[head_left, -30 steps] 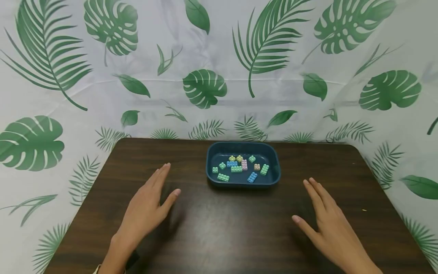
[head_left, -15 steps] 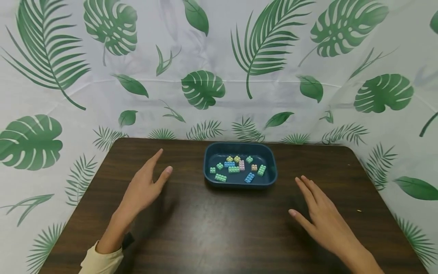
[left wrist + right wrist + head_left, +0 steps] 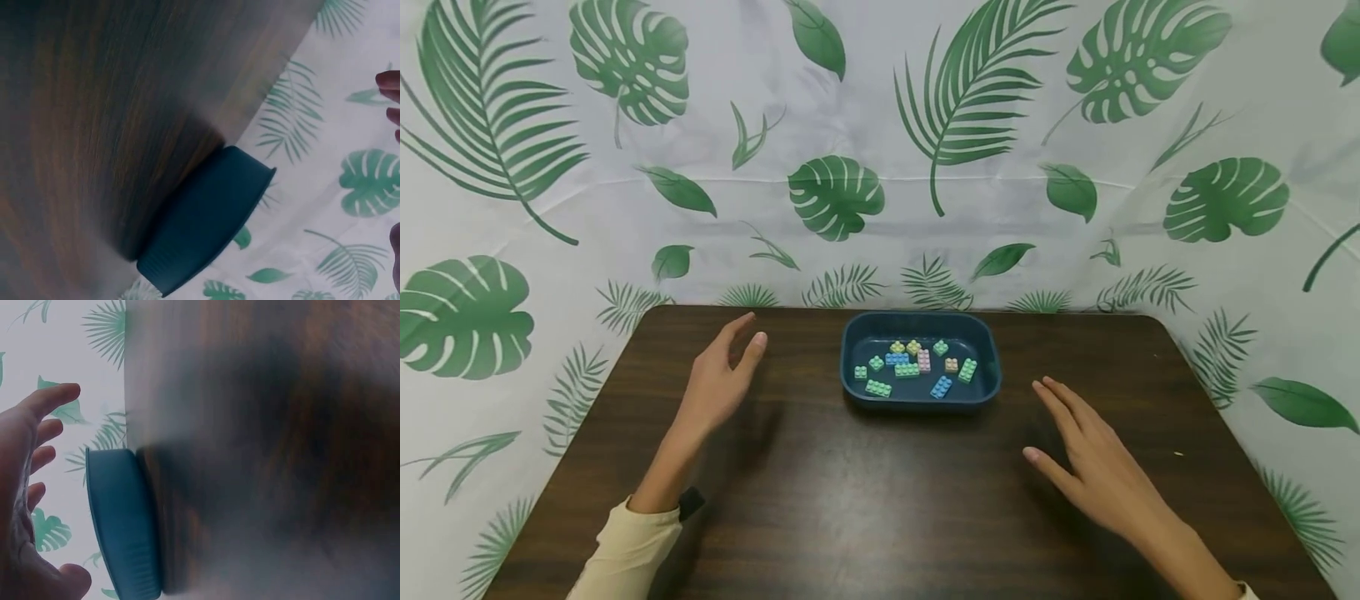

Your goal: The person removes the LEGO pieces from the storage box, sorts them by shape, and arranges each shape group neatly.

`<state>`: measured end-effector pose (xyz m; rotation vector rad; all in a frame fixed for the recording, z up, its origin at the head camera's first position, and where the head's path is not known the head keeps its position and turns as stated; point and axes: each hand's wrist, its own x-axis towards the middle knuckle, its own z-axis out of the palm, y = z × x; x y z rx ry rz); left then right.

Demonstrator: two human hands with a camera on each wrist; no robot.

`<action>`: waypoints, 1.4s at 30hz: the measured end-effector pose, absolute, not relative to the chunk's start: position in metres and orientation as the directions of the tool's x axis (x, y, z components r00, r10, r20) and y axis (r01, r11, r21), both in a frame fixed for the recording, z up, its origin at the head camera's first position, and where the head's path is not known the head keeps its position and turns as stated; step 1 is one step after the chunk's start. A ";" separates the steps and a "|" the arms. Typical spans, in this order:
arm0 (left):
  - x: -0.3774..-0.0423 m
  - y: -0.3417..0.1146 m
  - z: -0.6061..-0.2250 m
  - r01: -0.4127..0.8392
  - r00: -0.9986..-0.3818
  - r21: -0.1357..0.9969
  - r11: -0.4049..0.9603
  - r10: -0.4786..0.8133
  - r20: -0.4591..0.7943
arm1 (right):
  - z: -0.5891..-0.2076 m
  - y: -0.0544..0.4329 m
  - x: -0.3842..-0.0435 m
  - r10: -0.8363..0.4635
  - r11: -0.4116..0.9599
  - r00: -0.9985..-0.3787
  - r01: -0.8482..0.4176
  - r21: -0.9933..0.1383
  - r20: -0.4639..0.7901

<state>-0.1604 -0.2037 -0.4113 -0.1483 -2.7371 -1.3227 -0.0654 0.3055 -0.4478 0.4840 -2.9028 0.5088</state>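
Observation:
Toward the back of the table sits a dark blue tray (image 3: 921, 405) holding several small building bricks. Among them are a pink brick (image 3: 923, 360), a slanted blue brick (image 3: 941, 387), a green brick (image 3: 878, 388), a yellow brick (image 3: 913, 347) and an orange brick (image 3: 951, 365). My left hand (image 3: 718, 379) hovers left of the tray, thumb apart from the fingers, holding nothing. To the tray's right and nearer me, my right hand (image 3: 1093, 458) is held out with extended fingers, also holding nothing. Both wrist views show the tray's outer side, with its bricks hidden.
The dark wooden table (image 3: 865, 517) reaches back to a white cloth (image 3: 737, 200) printed with green leaves. A tiny yellow scrap (image 3: 1178, 454) lies on the right side of the table. Near the left wrist is a small black object (image 3: 691, 502).
My left hand has moved forward, toward the table's back edge, and its sleeve has come into view. My right hand has shifted slightly left and forward. The bricks stay in the tray.

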 end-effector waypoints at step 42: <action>-0.252 -0.122 -0.435 -0.192 -0.979 0.967 -0.167 0.098 -0.178 | -0.437 0.277 -0.124 -0.358 0.878 -0.916 -0.396 -0.268 0.180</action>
